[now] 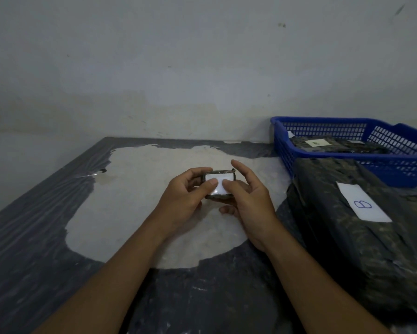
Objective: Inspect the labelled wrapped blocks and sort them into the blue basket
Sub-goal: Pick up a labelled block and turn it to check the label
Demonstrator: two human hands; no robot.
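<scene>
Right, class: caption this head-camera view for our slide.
Both hands, left hand and right hand, hold a small dark wrapped block near the blue plastic basket.

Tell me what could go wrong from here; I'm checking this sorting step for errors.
1. Both thumbs lie on the white label of the small wrapped block held by the left hand and right hand, and the label looks washed out, so its letter may be misread.
2. The large wrapped package marked B lies on the table against the blue basket, so the hand may brush it on the way.
</scene>
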